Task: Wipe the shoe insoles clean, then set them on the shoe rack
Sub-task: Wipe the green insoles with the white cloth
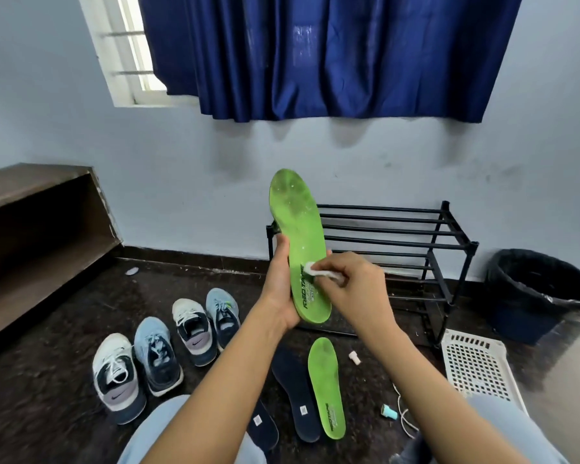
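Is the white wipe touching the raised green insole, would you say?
Touching: the head view shows the wipe, pinched by the right hand, pressed onto the green insole.

The raised green insole (298, 229), gripped by the left hand (278, 289), reads "REDTAPE" in dark caps along its heel end; smaller print beside it is too fine to read & partly under the white wipe (318, 271) pinched by the right hand (355, 286). The 2nd green insole (327, 386), on the floor, has the same "REDTAPE" at its heel. A Nike swoosh, no lettering, marks the heel of the near white shoe (116, 393) & the far white shoe (195, 333); small white stickers on the long dark insole (298, 396) & the short dark insole (263, 426) can't be read.
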A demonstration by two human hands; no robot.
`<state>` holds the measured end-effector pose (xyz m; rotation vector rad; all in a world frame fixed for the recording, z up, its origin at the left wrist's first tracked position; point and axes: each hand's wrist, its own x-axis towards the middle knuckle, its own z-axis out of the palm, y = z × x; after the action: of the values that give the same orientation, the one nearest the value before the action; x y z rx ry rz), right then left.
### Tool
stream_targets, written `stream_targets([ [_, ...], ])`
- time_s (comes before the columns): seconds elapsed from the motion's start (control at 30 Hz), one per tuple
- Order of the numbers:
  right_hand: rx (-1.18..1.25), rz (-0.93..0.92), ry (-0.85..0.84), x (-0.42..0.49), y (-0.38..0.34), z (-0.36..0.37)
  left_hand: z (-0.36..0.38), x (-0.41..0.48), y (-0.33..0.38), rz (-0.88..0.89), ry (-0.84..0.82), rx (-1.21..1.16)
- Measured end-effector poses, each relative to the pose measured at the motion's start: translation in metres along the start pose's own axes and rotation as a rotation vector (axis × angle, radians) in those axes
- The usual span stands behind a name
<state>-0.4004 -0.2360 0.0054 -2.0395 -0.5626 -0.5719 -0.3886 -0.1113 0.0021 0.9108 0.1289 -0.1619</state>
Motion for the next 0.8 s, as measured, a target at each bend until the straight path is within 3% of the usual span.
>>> stream_targets([
  [0.1,-0.127,-0.151,-0.030,-0.002,0.002,0.008,0.003,0.005,0.002,-0.018,-0.008,0.006],
  [0.27,-0.077,-0.040,-0.097,-0.003,-0.002,0.019,0.000,0.015,0.006,0.003,0.012,-0.035],
  [0.4,-0.153,-0.114,-0.019,0.013,0.000,0.024,0.002,0.018,-0.001,0.015,0.025,0.000],
  [0.53,-0.070,-0.041,0.041,0.028,0.006,0.017,0.008,0.017,-0.005,-0.025,-0.001,0.076],
  [0.7,-0.066,-0.025,-0.123,0.001,0.003,0.016,0.003,0.019,0.009,0.020,-0.022,0.059],
  [0.8,-0.125,-0.082,-0.083,-0.002,0.003,0.021,0.002,0.020,0.011,0.047,-0.019,-0.020],
])
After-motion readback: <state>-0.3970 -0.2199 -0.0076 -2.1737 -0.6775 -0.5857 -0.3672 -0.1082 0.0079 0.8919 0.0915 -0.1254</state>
